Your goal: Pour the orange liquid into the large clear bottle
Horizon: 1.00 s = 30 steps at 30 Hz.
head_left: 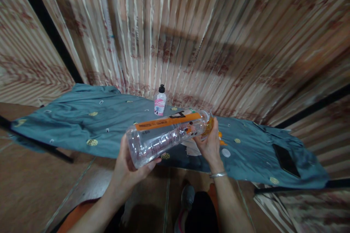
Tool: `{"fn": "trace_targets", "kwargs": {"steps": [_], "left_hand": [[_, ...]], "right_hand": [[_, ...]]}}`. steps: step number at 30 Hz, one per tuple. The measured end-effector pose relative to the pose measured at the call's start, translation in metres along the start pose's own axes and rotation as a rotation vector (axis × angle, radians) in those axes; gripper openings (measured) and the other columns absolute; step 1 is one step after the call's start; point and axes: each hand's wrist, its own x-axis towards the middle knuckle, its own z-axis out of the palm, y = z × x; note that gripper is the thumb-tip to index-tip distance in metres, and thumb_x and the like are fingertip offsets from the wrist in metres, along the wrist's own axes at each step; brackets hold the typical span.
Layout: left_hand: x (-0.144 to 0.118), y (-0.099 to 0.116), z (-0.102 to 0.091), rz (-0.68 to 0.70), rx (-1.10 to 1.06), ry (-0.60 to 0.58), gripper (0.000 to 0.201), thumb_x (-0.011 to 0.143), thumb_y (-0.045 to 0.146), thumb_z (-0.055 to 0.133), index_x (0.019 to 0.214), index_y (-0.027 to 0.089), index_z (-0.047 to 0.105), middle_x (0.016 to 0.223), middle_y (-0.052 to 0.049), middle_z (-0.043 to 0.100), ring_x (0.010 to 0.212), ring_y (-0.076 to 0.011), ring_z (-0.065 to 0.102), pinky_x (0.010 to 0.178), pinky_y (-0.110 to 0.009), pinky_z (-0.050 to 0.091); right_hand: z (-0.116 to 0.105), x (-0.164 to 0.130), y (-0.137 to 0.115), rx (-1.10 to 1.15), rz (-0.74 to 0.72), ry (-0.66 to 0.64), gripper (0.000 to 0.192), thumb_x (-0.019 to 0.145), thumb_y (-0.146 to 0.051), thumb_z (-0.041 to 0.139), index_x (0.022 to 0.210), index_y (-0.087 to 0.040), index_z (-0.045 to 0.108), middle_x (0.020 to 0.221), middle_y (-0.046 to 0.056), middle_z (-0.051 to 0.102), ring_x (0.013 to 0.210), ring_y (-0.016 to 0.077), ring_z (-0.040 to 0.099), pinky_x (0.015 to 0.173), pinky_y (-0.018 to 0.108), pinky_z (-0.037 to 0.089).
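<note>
Striped curtain (191, 36) in cream, pink and rust is hanging as the whole back wall, well beyond the hands. Dark vertical bar (46, 25) is showing up-left of the hands, another dark bar (314, 107) is running diagonally on the right. Teal cloth (90, 120) with small yellow dots is covering the counter, spreading both ways past the hands, edges drooping. Brown tiled floor (35, 185) is showing below-left of the hands. Light is looking dim and warm; a soft shadow band is lying across the curtain above.
</note>
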Motion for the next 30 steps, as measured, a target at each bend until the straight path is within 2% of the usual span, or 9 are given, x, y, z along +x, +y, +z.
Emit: {"fn": "trace_targets", "kwargs": {"steps": [10,14,21,24,27,30], "left_hand": [[-0.001,-0.002,0.002,0.069,0.033,0.046,0.116,0.054,0.049,0.114,0.154,0.019,0.064,0.150,-0.020,0.077,0.136,-0.0478,0.079,0.091,-0.047,0.077],[-0.001,-0.004,0.000,0.052,0.029,0.039,0.123,0.056,0.050,0.113,0.161,0.021,0.058,0.156,-0.019,0.075,0.133,-0.0478,0.080,0.091,-0.048,0.077],[0.001,-0.011,-0.006,0.095,0.012,0.013,0.121,0.059,0.046,0.113,0.163,0.022,0.056,0.162,-0.019,0.070,0.130,-0.0439,0.080,0.085,-0.041,0.077],[0.003,-0.015,-0.011,0.089,0.014,0.013,0.129,0.054,0.043,0.114,0.167,0.024,0.055,0.168,-0.019,0.066,0.127,-0.0450,0.082,0.085,-0.043,0.078],[0.005,-0.019,-0.015,0.111,0.010,0.045,0.133,0.055,0.048,0.114,0.170,0.025,0.051,0.174,-0.021,0.060,0.128,-0.0469,0.081,0.085,-0.046,0.079],[0.006,-0.020,-0.018,0.134,0.025,0.041,0.133,0.057,0.050,0.112,0.172,0.027,0.049,0.177,-0.020,0.057,0.126,-0.0449,0.081,0.085,-0.045,0.079]], "right_hand": [[-0.001,0.000,-0.004,-0.004,0.017,0.003,0.112,0.089,-0.043,0.082,0.180,-0.009,0.027,0.177,0.034,0.052,0.162,0.0469,0.059,0.130,0.069,0.054],[-0.002,0.000,-0.005,-0.006,0.026,0.009,0.112,0.088,-0.043,0.082,0.180,-0.008,0.028,0.174,0.034,0.056,0.161,0.0473,0.061,0.129,0.069,0.055],[-0.001,-0.001,-0.009,-0.009,0.042,0.025,0.114,0.088,-0.044,0.087,0.180,-0.009,0.028,0.174,0.034,0.056,0.162,0.0472,0.060,0.130,0.069,0.056],[0.000,-0.001,-0.010,-0.009,0.053,0.023,0.116,0.088,-0.046,0.090,0.179,-0.010,0.028,0.175,0.034,0.056,0.162,0.0470,0.061,0.129,0.068,0.058],[0.001,0.000,-0.010,-0.015,0.044,0.027,0.117,0.088,-0.050,0.091,0.179,-0.012,0.029,0.174,0.033,0.057,0.160,0.0462,0.063,0.128,0.068,0.059],[0.002,-0.001,-0.011,-0.023,0.026,0.047,0.116,0.089,-0.051,0.090,0.179,-0.011,0.030,0.173,0.034,0.057,0.159,0.0459,0.064,0.128,0.068,0.058]]}}
